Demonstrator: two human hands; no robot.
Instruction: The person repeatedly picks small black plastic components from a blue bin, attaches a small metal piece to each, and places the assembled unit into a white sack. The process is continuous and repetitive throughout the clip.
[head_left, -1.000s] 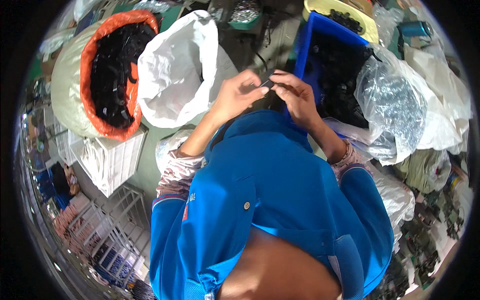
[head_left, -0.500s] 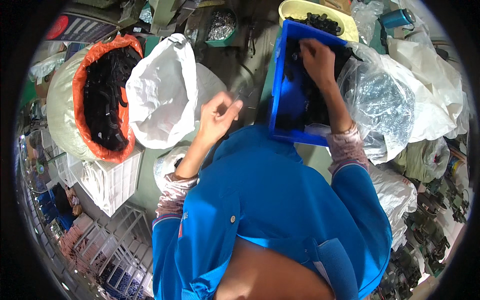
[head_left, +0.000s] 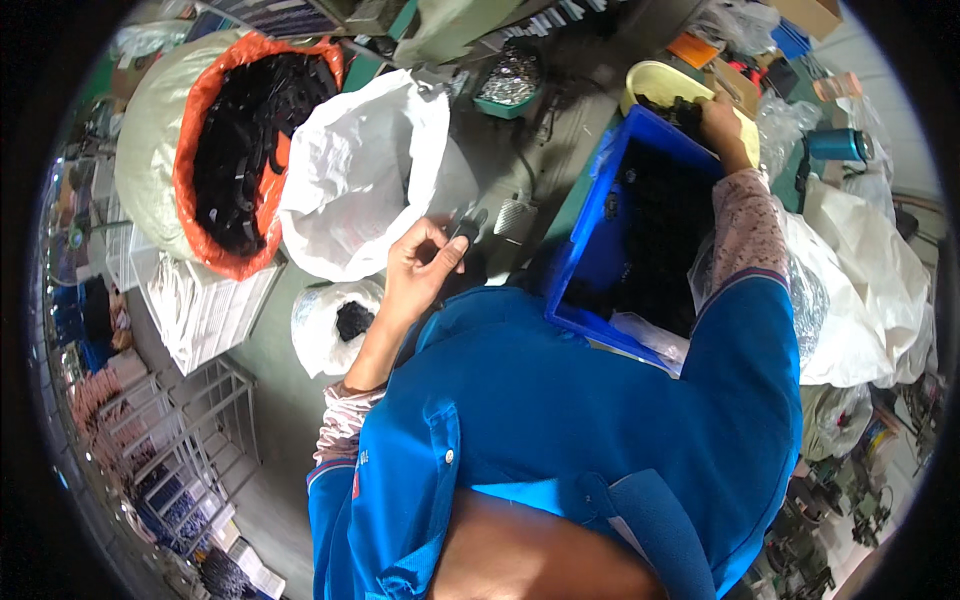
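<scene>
My left hand (head_left: 422, 268) pinches a small black plastic piece (head_left: 466, 231) between thumb and fingers, in front of an open white sack (head_left: 350, 180). Farther off to the right, my right hand (head_left: 722, 126) reaches over the rim of a yellow basin (head_left: 645, 76) that holds black parts (head_left: 680, 113). Its fingertips are down among those parts and hidden, so any grip there does not show. A blue bin (head_left: 580, 235) with many small black parts stands nearer to me, below my right forearm.
An orange-lined sack (head_left: 185, 190) of black parts stands at the far left. A small white bag (head_left: 315, 330) sits near my left forearm. Beyond are a green tray (head_left: 500, 108) of shiny metal bits and a teal bottle (head_left: 838, 145). Clear plastic and white sacks (head_left: 860, 290) crowd the right.
My right hand has moved from inside the blue bin to the yellow basin behind it. The black piece now shows plainly in my left hand. The whole view has shifted.
</scene>
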